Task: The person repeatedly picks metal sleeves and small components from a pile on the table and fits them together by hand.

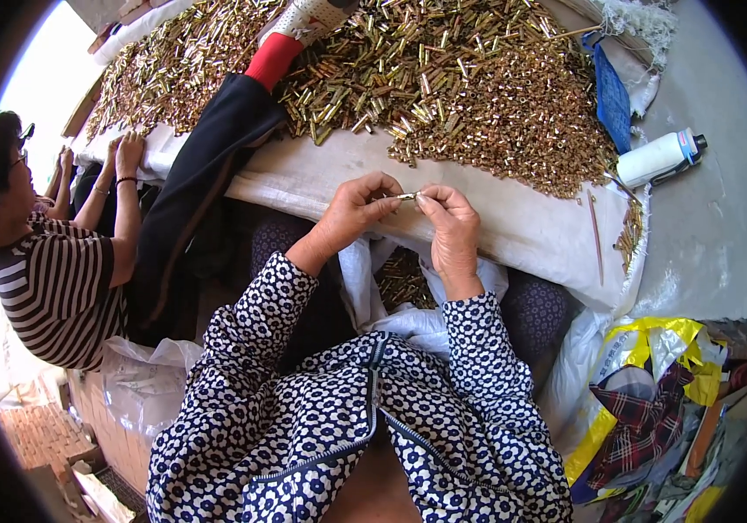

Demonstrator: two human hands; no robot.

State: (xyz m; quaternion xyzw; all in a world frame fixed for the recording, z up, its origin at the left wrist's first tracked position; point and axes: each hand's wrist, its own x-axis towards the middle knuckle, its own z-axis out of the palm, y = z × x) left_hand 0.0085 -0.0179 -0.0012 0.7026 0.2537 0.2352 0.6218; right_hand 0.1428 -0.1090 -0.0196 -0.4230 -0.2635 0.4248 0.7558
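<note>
Over the front edge of the cloth-covered table [303,170], my two hands meet at a small brass-coloured metal tube [407,197]. My left hand [358,211] pinches its left end between thumb and fingers. At the other end, my right hand [452,228] is closed in a pinch on the same piece; the fingertips hide its tip. Beyond lies a wide heap of similar metal tubes [347,87], and to its right a mound of shorter brass bits [521,126]. Below my hands, an open white bag [358,277] between my knees holds more metal pieces [404,277].
A person's leg [208,166] with a red sock crosses onto the table. At left sits a co-worker in a striped shirt [64,283], hands at the table edge. A thin stick [596,240], a white bottle [659,159] and a blue object [610,98] lie right. Bags and cloth [644,410] fill the lower right.
</note>
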